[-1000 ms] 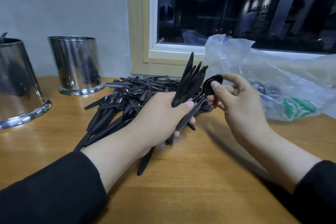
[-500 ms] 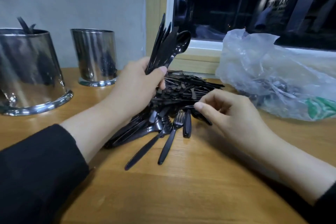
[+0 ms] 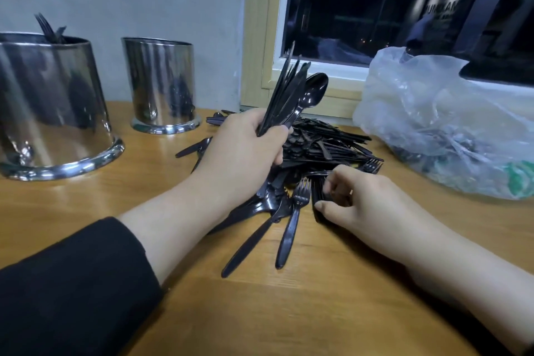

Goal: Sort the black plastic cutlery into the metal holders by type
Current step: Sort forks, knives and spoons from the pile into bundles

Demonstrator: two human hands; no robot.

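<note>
The left hand (image 3: 245, 150) grips a bundle of black cutlery (image 3: 291, 95) upright, a spoon bowl at its top, above the cutlery pile (image 3: 326, 147) on the wooden table (image 3: 289, 312). The right hand (image 3: 358, 199) lies at the pile's near edge, its fingers curled and pinching a black piece there. Two metal holders (image 3: 52, 107) stand well apart at the left.

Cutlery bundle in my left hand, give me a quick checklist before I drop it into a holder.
1. Left hand grips the bundle firmly: ok.
2. Bundle is one type: not ok, a spoon stands among flatter pieces.
3. Near holder matches: cannot tell; a fork sticks out.
4. Far holder contents: cannot tell.
5. Right hand free: not ok, it pinches cutlery at the pile.
</note>
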